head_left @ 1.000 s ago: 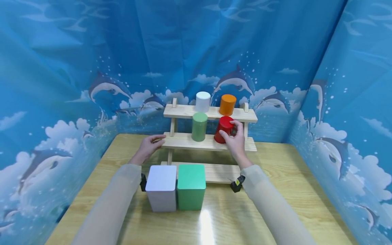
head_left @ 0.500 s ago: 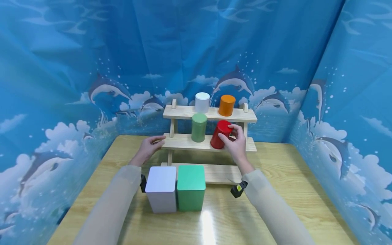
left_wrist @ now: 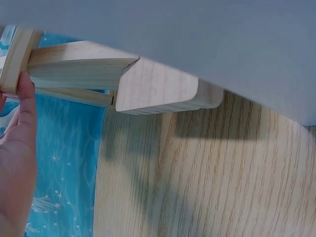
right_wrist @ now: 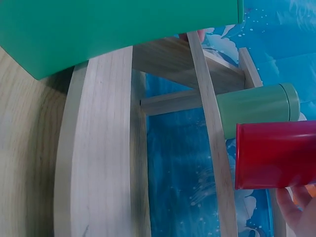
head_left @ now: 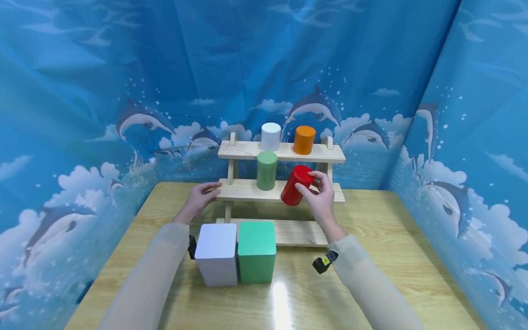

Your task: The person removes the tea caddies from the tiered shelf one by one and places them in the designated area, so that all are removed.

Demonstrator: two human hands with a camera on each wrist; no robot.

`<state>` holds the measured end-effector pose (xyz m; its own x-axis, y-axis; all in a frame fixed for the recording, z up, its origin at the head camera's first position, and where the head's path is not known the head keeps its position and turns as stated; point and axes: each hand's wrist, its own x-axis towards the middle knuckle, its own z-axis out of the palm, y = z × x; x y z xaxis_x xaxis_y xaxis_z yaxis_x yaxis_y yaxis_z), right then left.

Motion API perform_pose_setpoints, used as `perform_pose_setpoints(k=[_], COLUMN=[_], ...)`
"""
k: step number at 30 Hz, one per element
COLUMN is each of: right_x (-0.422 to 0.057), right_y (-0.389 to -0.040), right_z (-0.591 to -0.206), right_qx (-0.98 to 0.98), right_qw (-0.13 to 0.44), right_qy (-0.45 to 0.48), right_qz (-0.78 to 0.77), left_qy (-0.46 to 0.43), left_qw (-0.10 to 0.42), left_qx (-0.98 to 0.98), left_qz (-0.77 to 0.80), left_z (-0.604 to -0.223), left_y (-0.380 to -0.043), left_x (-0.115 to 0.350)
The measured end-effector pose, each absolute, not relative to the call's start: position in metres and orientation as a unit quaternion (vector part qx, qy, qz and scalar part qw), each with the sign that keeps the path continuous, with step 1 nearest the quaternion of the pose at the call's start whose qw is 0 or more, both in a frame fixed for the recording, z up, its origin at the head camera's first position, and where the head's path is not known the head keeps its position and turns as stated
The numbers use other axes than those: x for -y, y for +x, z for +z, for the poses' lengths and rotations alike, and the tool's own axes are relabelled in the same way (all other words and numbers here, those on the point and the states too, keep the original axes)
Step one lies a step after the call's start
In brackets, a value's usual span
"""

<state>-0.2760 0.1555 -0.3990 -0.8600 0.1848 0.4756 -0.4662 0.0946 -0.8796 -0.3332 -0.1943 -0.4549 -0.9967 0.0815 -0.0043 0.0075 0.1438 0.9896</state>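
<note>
My right hand (head_left: pixel 321 192) pinches the upper part of a red cylindrical tin (head_left: pixel 294 185) between thumb and fingers. The tin (right_wrist: pixel 276 154) leans, its lower end at the front edge of the middle shelf; whether they touch, I cannot tell. A green tin (head_left: pixel 266 170) stands upright on that shelf to its left. My left hand (head_left: pixel 200 200) holds the left end of the same shelf of the wooden three-tier stand (head_left: pixel 241 190), the thumb (left_wrist: pixel 25 89) against the board in the left wrist view.
White (head_left: pixel 271 136) and orange (head_left: pixel 304 140) tins stand on the top shelf. A white box (head_left: pixel 217 254) and a green box (head_left: pixel 257 252) stand side by side before the stand, partly hiding its bottom shelf (head_left: pixel 294 233). Blue dolphin curtains (head_left: pixel 247 68) enclose the wooden table (head_left: pixel 363 238).
The red tin has come forward and slightly left on the middle shelf and tilts more, my right hand moving with it. My left hand stays at the shelf end.
</note>
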Motion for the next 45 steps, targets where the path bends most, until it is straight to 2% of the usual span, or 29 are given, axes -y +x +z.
perform_pose_setpoints(k=[16,28,39,45], right_x=[-0.16,-0.157,-0.162,-0.163], right_y=[-0.251,-0.215,-0.197,-0.184], right_z=[-0.404,-0.396,-0.405,-0.408], right_qx=[0.683,0.699,0.736,0.744], right_qw=[0.215,0.17,0.146,0.129], right_qy=[0.124,0.124,0.154,0.159], right_qz=[0.687,0.684,0.643,0.636], left_qy=[0.03,0.047,0.062,0.054], left_qw=[0.044,0.037,0.005,0.032], left_qx=[-0.759,-0.747,-0.758,-0.764], left_qz=[0.648,0.662,0.649,0.642], left_z=[-0.426,-0.453,-0.458,-0.452], left_y=[-0.313,-0.333,-0.333,-0.335], left_x=[0.187,0.197,0.198,0.197])
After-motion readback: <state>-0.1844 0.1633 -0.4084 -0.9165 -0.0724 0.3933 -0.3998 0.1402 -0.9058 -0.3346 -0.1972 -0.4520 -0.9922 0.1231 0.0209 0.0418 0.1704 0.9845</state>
